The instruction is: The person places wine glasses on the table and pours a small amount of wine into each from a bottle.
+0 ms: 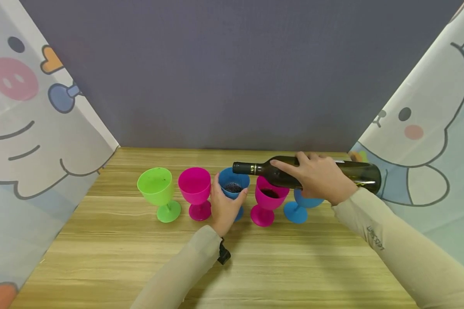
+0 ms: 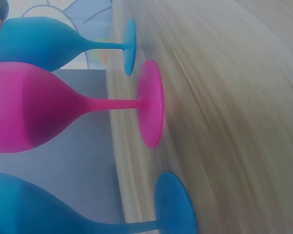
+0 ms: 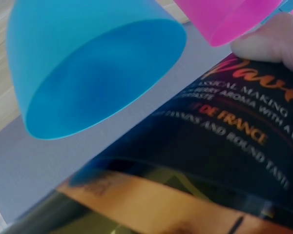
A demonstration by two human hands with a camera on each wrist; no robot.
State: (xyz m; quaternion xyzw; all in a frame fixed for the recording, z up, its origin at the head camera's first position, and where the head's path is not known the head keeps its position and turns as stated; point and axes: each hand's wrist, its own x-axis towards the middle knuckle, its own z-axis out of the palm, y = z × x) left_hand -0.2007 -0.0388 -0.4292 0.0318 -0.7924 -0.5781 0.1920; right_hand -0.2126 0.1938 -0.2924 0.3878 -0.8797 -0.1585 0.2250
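Observation:
My right hand grips a dark green wine bottle around its body, tipped almost level with the neck pointing left. The bottle's mouth is over the middle blue goblet, which has dark, bubbly liquid inside. My left hand holds that goblet by its bowl, thumb on the right side and fingers on the left. Just right of it stands a pink goblet containing dark red liquid. The right wrist view shows the bottle's printed label and part of my thumb.
A green goblet and another pink goblet stand to the left. At the right end, a second blue goblet is partly behind the bottle. All stand in a row on the wooden table, before a grey panel.

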